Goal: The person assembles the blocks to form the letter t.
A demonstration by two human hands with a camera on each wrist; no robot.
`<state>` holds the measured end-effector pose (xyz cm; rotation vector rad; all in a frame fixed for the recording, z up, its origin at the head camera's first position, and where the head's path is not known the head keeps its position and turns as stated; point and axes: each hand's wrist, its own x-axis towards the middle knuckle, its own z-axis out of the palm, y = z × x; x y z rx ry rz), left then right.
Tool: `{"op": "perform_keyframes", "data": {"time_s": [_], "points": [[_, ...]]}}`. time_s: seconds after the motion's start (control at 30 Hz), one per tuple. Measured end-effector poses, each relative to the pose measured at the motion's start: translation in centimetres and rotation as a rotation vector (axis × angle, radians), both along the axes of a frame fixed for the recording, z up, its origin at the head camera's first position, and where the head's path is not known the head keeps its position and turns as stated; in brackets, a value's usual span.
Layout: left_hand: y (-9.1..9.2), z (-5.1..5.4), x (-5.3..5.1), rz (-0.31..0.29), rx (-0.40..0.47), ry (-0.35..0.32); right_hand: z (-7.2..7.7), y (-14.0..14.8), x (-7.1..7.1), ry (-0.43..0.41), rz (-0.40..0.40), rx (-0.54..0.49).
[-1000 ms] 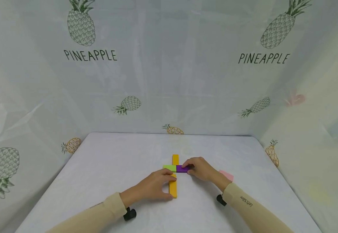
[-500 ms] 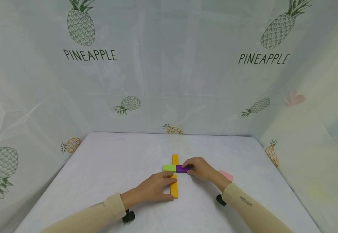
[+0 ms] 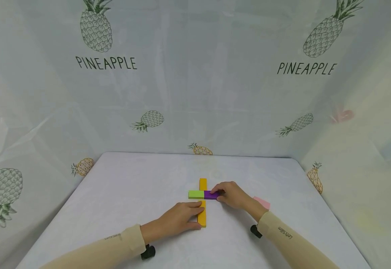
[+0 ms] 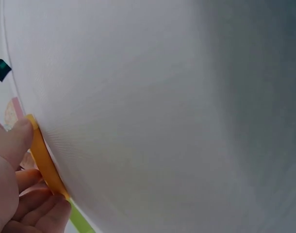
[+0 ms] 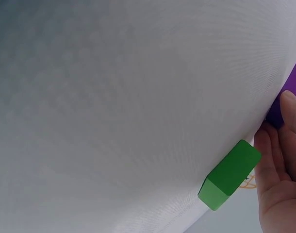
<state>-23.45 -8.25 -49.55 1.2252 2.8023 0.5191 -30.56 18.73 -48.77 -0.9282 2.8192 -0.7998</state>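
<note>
The left hand (image 3: 178, 219) holds a near orange block (image 3: 202, 218) lengthwise, thumb at its near end and fingers by its far end; the left wrist view also shows this grip on the orange block (image 4: 46, 162). Just beyond it, a light green block (image 3: 196, 194) lies crosswise, end to end with a purple block (image 3: 210, 195). A narrow gap separates the near orange block from this row. The right hand (image 3: 233, 195) pinches the purple block's right end, seen too on the purple block (image 5: 294, 80) in the right wrist view. Another orange block (image 3: 203, 184) stands out behind the row.
A pink block (image 3: 262, 203) lies partly behind the right forearm. The right wrist view shows a dark green block (image 5: 231, 172) near the right hand. A dark teal piece (image 4: 1, 69) is at the left wrist view's edge. Patterned cloth (image 3: 195, 93) rises behind the white table (image 3: 141, 175).
The near orange block has shifted slightly right and turned straighter under my left hand, whose fingers have drawn back from the light green block. The right hand has stayed on the purple block.
</note>
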Motion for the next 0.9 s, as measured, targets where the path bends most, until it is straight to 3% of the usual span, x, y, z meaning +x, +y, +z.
{"op": "perform_keyframes", "data": {"time_s": [0.27,0.57,0.9], "points": [[0.25,-0.13,-0.5,-0.025,0.022,0.028,0.04,0.03,0.06,0.0,0.011,-0.008],[0.5,0.2,-0.32,-0.019,0.029,0.04,0.17,-0.05,0.09,-0.005,0.008,-0.008],[0.59,-0.07,-0.59,-0.016,0.024,0.019,0.22,-0.03,0.16,-0.009,0.008,-0.01]]}}
